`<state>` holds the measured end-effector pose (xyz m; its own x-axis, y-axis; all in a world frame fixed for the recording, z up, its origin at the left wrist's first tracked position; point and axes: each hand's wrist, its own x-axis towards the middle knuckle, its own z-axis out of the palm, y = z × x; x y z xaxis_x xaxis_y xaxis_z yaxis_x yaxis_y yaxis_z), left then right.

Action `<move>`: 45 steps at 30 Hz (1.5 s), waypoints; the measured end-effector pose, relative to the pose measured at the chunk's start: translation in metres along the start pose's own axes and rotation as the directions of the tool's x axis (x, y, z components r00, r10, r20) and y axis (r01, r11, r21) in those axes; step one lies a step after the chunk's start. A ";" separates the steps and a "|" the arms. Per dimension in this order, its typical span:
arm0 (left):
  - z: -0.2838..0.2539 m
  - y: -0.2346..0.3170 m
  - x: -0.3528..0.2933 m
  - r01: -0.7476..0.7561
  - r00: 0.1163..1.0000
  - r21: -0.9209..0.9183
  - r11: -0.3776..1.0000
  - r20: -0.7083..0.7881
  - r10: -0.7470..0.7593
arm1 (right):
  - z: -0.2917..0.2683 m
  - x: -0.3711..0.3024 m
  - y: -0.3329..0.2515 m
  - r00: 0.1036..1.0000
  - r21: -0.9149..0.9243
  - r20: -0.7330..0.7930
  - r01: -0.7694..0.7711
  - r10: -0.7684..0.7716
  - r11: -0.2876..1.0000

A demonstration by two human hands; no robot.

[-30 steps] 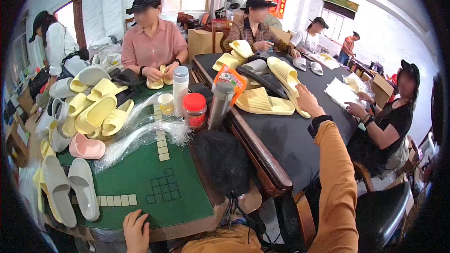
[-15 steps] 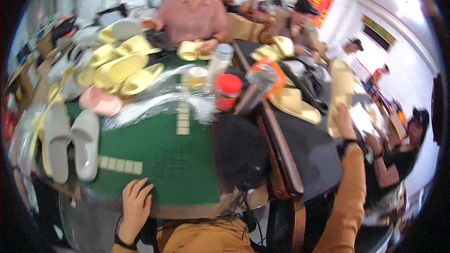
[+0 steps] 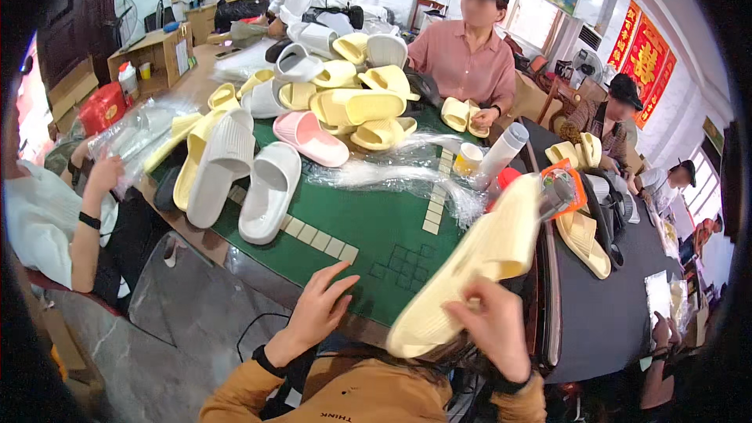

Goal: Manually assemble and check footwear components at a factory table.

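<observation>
In my right hand is a pale yellow slide slipper, gripped at its side near the strap and tilted over the near table edge. My left hand is open and holds nothing, its fingers spread over the edge of the green table mat. Past it runs a row of cream tiles. Two grey slippers stand just left of the tiles. A pink slipper lies beyond them, against a heap of yellow slippers and grey ones.
Clear plastic bags lie mid-table. Near them stand a white bottle and a small yellow-and-white tub. A black table adjoins on the right, with more slippers. One person sits opposite, another at left.
My right hand has brought the yellow slipper from the far right, over the black table, to in front of me. My left hand stays open by the table edge. The view has turned left.
</observation>
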<state>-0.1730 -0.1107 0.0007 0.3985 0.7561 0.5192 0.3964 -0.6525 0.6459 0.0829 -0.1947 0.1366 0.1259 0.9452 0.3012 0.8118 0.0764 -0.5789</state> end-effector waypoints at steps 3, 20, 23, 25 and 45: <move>-0.019 0.016 0.008 0.076 0.986 -0.012 0.997 -0.145 -0.077 | 0.061 0.024 0.007 0.990 0.123 0.121 -0.092 0.077 0.988; 0.039 0.064 0.004 -0.135 0.946 0.528 0.838 0.320 -0.050 | 0.118 0.066 0.082 0.996 -0.098 -0.058 0.058 -0.063 0.994; 0.039 0.055 0.002 -0.132 0.943 0.488 0.863 0.331 -0.043 | 0.128 0.073 0.086 0.996 0.165 0.004 -0.089 0.090 0.982; 0.038 0.057 -0.001 -0.161 0.932 0.511 0.844 0.360 -0.041 | 0.127 0.076 0.095 0.997 0.181 -0.074 -0.015 0.029 0.983; -0.031 -0.006 -0.021 0.004 0.954 0.586 0.811 0.240 -0.178 | 0.075 0.034 0.123 0.996 -0.302 0.076 0.063 -0.042 0.951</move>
<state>-0.2092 -0.1211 0.0031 0.5084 0.8252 0.2460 0.8072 -0.5562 0.1976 0.1444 -0.1294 0.0184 0.0480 0.9624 0.2672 0.9522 0.0367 -0.3031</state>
